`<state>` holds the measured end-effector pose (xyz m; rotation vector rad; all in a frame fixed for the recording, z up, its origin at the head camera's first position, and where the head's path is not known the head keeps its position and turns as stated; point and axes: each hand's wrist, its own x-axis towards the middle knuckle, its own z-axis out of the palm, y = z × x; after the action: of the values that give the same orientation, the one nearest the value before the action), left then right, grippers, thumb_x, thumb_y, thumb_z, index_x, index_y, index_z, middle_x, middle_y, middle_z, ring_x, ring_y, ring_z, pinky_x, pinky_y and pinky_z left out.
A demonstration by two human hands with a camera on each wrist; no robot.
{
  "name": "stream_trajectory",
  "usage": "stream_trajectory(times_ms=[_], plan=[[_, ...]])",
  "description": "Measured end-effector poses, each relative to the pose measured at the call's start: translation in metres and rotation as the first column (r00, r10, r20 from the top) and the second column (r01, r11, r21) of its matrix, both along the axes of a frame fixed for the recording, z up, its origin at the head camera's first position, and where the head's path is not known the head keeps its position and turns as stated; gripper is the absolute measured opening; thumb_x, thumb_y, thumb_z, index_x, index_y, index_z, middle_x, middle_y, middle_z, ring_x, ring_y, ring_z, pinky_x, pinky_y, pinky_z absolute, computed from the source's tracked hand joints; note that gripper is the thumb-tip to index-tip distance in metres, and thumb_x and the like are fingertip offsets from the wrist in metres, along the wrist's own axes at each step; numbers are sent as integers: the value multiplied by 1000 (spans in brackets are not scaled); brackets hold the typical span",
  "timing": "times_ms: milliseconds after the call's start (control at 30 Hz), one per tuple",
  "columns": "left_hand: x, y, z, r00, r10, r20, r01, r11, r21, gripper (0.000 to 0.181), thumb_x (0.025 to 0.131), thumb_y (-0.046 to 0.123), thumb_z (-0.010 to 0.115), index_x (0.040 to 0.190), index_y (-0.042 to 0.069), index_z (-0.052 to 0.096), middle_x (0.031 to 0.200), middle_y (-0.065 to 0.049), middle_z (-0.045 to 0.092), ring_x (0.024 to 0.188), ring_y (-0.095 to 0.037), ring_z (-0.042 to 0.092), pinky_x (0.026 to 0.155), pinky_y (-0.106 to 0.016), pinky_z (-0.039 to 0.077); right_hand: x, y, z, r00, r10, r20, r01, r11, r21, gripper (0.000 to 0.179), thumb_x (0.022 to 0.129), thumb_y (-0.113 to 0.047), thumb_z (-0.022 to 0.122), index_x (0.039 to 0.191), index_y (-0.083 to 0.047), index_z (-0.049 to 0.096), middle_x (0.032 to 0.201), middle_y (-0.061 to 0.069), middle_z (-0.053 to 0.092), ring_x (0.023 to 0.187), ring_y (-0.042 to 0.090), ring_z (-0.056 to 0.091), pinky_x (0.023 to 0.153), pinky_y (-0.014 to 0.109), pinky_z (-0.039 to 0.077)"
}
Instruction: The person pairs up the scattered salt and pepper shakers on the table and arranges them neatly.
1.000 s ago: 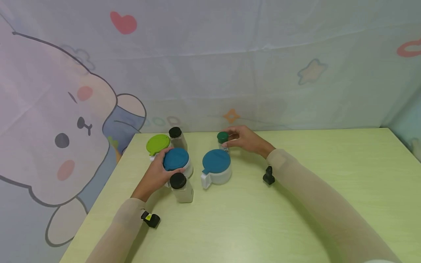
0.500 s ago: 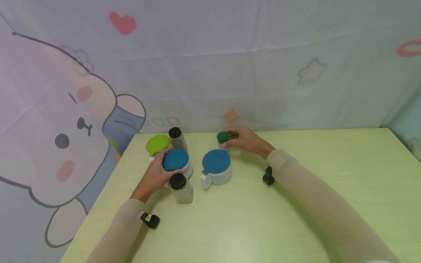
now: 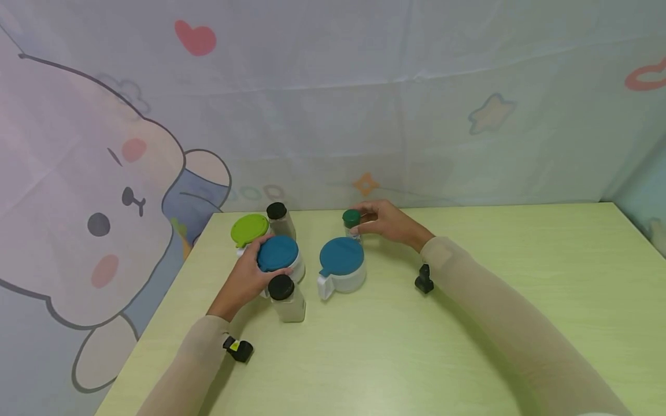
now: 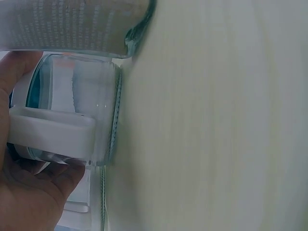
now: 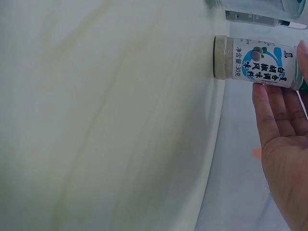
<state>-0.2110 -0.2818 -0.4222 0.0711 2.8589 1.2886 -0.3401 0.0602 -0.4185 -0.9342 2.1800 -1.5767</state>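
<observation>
My left hand [image 3: 250, 277] grips a blue-lidded seasoning jar [image 3: 278, 253] with thumb and fingers on either side. In the left wrist view its clear body and white handle [image 4: 53, 132] lie between the fingers. A black-capped shaker bottle [image 3: 288, 300] stands right beside my left thumb. At the back of the table my right hand [image 3: 390, 222] holds a small green-capped pepper shaker [image 3: 351, 219] between thumb and fingers. Its printed label [image 5: 263, 62] faces the right wrist camera. Between the two hands stands a second blue-lidded jar [image 3: 342, 257], its handle toward the front.
Behind my left hand are a green-lidded jar [image 3: 250, 229] and another black-capped bottle [image 3: 281, 221]. A printed cloth [image 3: 333, 104] hangs along the back edge of the pale wooden table [image 3: 494, 260].
</observation>
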Motion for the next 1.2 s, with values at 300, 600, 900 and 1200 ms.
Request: stream_trajectory(times_ms=[300,600,900,1200], plan=[[-2,-1,-1,1000,-4,-8,4,1000,-8,98,83,45,84,158,16,28,162,-15,30,144,-42,37,115,-62,34,-1,-2,-1,1000,0,-15,0,1000,-3,44,92,-18,77,133,-9,64,117,7,71,109,23,68,94,36,56],[-3,-1,-2,1000,-13,-17,13,1000,-12,98,83,45,84,158,15,28,162,-16,31,143,-42,37,115,-62,34,0,-1,1,1000,5,-8,-5,1000,-6,38,92,-19,77,128,-12,67,117,5,72,111,21,68,96,36,55],[-4,-1,-3,1000,-26,-13,26,1000,-7,100,83,47,83,159,14,27,162,-17,30,143,-43,37,114,-63,34,0,0,0,1000,3,-10,-3,1000,-5,43,93,-18,76,133,-9,64,118,8,71,109,23,68,94,37,56],[-5,-5,-1,1000,-18,-21,18,999,-31,100,82,50,82,158,14,28,161,-18,31,142,-44,38,113,-63,35,-2,-4,0,1000,-10,-19,10,1000,-1,43,93,-19,76,134,-10,64,118,6,71,111,24,67,94,35,56]])
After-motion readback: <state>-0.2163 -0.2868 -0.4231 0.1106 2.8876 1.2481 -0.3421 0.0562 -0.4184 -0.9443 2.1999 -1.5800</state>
